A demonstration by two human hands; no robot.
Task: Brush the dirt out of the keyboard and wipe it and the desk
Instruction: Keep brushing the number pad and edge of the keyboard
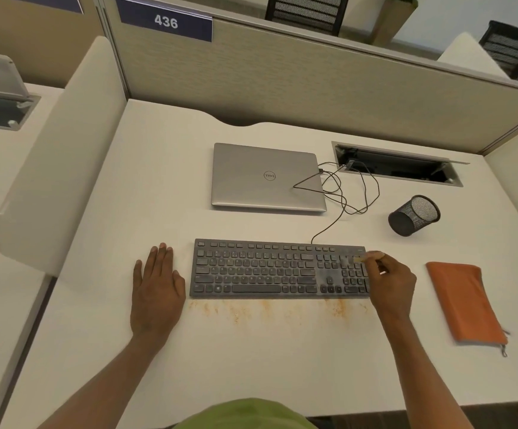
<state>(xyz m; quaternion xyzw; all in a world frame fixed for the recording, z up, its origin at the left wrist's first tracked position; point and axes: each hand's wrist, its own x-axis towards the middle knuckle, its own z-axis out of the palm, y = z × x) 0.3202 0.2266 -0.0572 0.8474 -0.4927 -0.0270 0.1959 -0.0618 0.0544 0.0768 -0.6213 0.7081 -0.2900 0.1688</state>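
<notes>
The left hand point(157, 292) lies flat on the smooth white laminate desk point(251, 360), palm down with straight fingers, just beside the left end of the flat rectangular dark grey plastic keyboard point(261, 269) and not touching it. The right hand point(390, 283) covers the keyboard's right end. Its fingers are curled to pinch a thin brush with a pale tip point(359, 259), which sits over the number pad. The tip is blurred and the handle mostly hidden in the grip. The keys look dull with dust, and their legends are too small to read. Between the two wrists, along the keyboard's near edge, a powdery orange-brown smear of dirt point(267, 309) streaks the desk. To the right of the right hand lies a soft orange fabric piece point(465, 301) with a small loop at its near corner; whether it is a folded cloth or a pouch is unclear. Beyond the right hand a black wire-mesh cup point(414, 215) lies tipped on its side. Beyond the keyboard rests a closed silver metal laptop point(267, 178) marked "Dell", with a thin black cable point(341, 196) looped beside it toward a recessed metal cable trough point(397, 165). Far beyond the left hand, a dark blue sign point(165, 21) on the woven beige partition reads "436". A green garment point(245, 413) is cut off at the bottom edge.
</notes>
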